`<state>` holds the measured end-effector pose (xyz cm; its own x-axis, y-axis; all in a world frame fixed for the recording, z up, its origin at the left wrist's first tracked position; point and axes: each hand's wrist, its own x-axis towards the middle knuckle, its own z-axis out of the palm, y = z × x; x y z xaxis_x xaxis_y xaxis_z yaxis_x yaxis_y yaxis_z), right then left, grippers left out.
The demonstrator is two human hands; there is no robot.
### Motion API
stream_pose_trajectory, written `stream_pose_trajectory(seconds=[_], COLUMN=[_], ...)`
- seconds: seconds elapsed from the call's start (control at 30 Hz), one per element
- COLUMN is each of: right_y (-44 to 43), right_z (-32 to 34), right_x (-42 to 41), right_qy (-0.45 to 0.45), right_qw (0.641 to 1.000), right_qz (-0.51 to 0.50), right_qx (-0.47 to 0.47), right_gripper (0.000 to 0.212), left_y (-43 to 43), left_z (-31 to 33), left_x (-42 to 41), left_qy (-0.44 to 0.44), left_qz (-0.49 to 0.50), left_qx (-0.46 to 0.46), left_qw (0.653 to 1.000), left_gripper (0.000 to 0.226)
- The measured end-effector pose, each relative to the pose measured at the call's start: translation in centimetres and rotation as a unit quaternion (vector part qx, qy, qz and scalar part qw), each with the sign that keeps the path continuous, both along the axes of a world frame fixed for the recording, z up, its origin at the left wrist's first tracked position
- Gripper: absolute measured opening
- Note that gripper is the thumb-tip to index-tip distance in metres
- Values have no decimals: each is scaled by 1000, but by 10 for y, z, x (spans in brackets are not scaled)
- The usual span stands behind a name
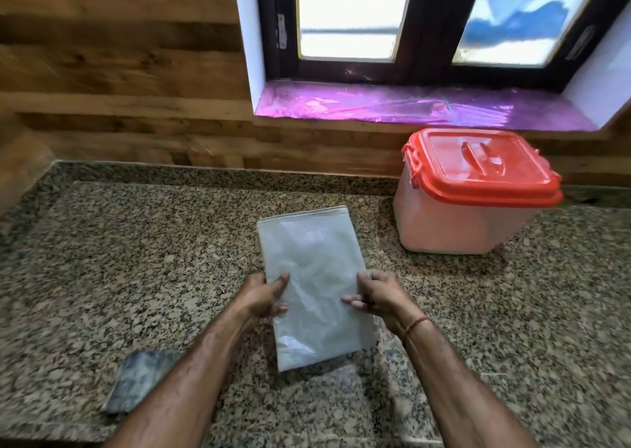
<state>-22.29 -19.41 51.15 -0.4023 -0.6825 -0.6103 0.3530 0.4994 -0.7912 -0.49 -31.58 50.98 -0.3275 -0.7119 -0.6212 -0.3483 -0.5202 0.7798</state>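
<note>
Head view | bluish cloth (136,382) at 7 o'clock on granite counter (102,259) | left hand (264,297) and right hand (379,295) grip side edges of clear plastic bag (314,270), centre | red-lidded container (478,191) at 2 o'clock, apart from bag | purple-lined windowsill (409,106) at 1 o'clock
</note>
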Motion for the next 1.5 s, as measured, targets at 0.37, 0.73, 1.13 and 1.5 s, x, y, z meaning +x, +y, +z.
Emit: stream_pose_trajectory(seconds=[0.37,0.73,1.13,1.5], right_y=[26,80,83,133], right_z=[28,28,35,-13], right_x=[31,32,149,421], right_qy=[-40,-31,92,280], right_qw=[992,982,936,757], right_qz=[-2,108,296,564], right_qx=[-119,-154,-165,-174], right_gripper=[22,48,19,28], left_y=[74,153,231,403], left_z=[42,35,24,-36], left_x=[19,37,171,420], left_qy=[-34,190,152,33], left_qz=[236,331,458,703], left_qx=[-149,55,-57,-90], left_qw=[959,923,874,705], left_gripper=[22,22,48,28])
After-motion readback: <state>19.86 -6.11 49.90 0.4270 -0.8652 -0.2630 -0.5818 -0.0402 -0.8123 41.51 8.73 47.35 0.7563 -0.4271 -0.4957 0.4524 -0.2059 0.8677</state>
